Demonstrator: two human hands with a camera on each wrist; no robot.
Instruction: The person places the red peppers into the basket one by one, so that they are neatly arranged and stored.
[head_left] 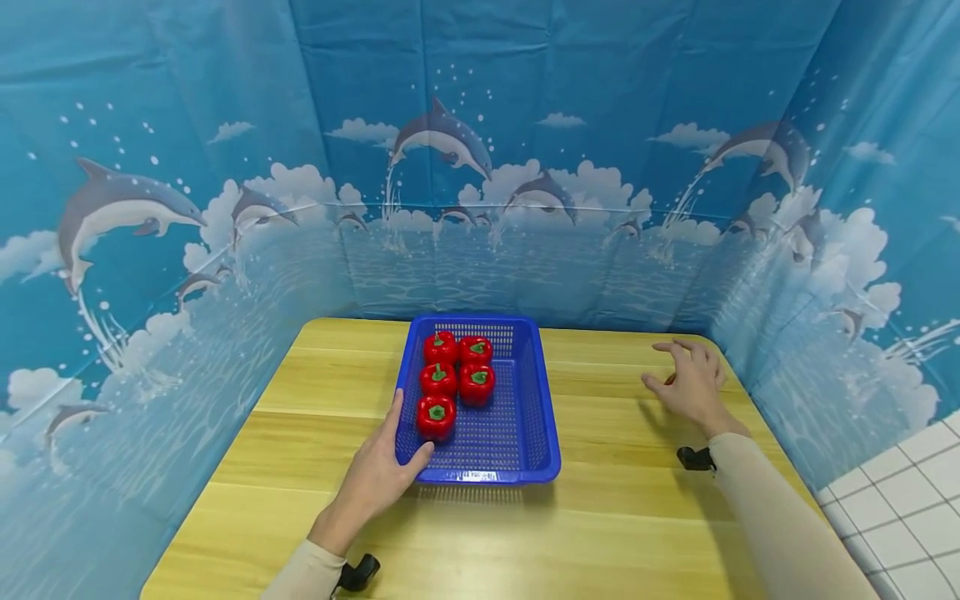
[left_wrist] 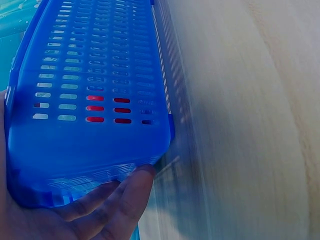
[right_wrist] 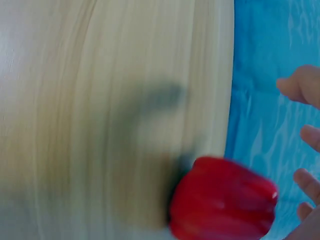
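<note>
A blue plastic basket [head_left: 551, 417] holds several red bell peppers [head_left: 437, 417] with green stems, grouped in its left part. My left hand [head_left: 382, 467] grips the basket's near left corner, thumb over the rim; in the left wrist view the fingers [left_wrist: 132, 197] curl round the outside of the perforated wall. Over the right side of the table, my right hand [head_left: 690, 383] hovers with spread fingers. Another red bell pepper [right_wrist: 225, 200] stands on the table close by those fingers in the right wrist view. That pepper is almost wholly hidden behind the hand from the head.
The wooden table [head_left: 615, 517] carries the basket at its middle. A blue dolphin-print curtain [head_left: 480, 250] hangs along the table's back and sides. White tiles [head_left: 900, 500] show at the lower right. Each wrist wears a black band [head_left: 696, 458].
</note>
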